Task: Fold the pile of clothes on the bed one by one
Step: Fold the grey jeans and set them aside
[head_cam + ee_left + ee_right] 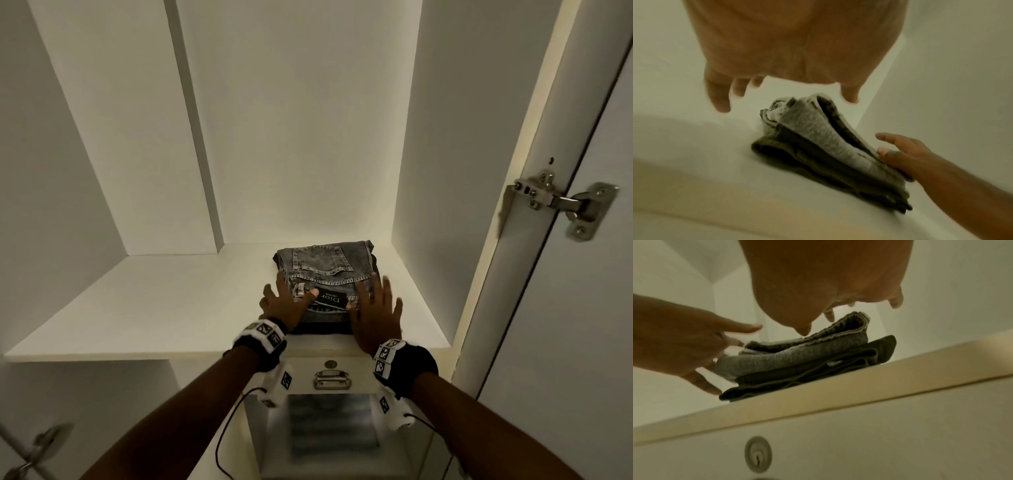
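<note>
A folded pair of grey acid-wash jeans [325, 263] with a black label lies on top of a folded dark garment [322, 329] on the white wardrobe shelf [154, 308], at its right part. My left hand [284, 301] is open with fingers spread at the stack's near left corner, thumb on the jeans beside the label. My right hand [376, 308] lies open and flat on the near right corner. The left wrist view shows the jeans [812, 134], the dark garment [797, 154] and the right hand [906, 155] touching the jeans' edge. The right wrist view shows both layers [797, 358] and the left hand [684, 340].
Below the shelf is a drawer with a lock and a metal handle [331, 378], and under it a lit compartment with blurred folded cloth [332, 428]. The wardrobe door [582, 308] stands open at right on a steel hinge [565, 205]. A vertical panel [195, 137] divides the back.
</note>
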